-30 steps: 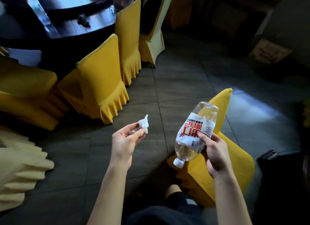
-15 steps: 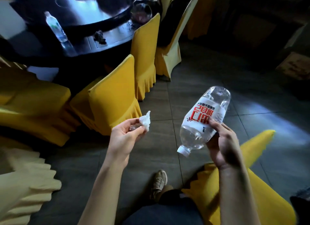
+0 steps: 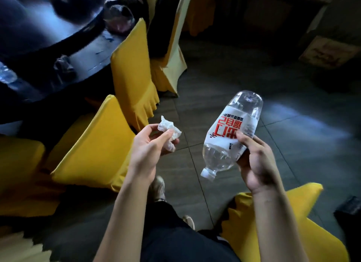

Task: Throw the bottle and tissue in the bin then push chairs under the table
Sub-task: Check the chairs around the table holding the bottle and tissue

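You are on the first step, with both bits of rubbish in hand and no bin anywhere in view. I judge the next move calls for finding it before you let go of anything; the chairs come after. Your left hand (image 3: pixel 148 146) has its fingers (image 3: pixel 164 136) pinched on the tissue (image 3: pixel 169 132), a small crumpled white wad poking up past the fingertips, held in the air above the tiled floor (image 3: pixel 214 82). Your right hand (image 3: pixel 256 160) grips the bottle (image 3: pixel 232 136) at its label, thumb laid across the front. The bottle is clear plastic with a white label and red characters, and looks empty or nearly so. It hangs tilted, white cap low and toward you, base up and away. One yellow-covered chair (image 3: pixel 97 144) stands on your left near the dark counter (image 3: pixel 48 47), and another sits just beside your right leg; both look due for pushing in.
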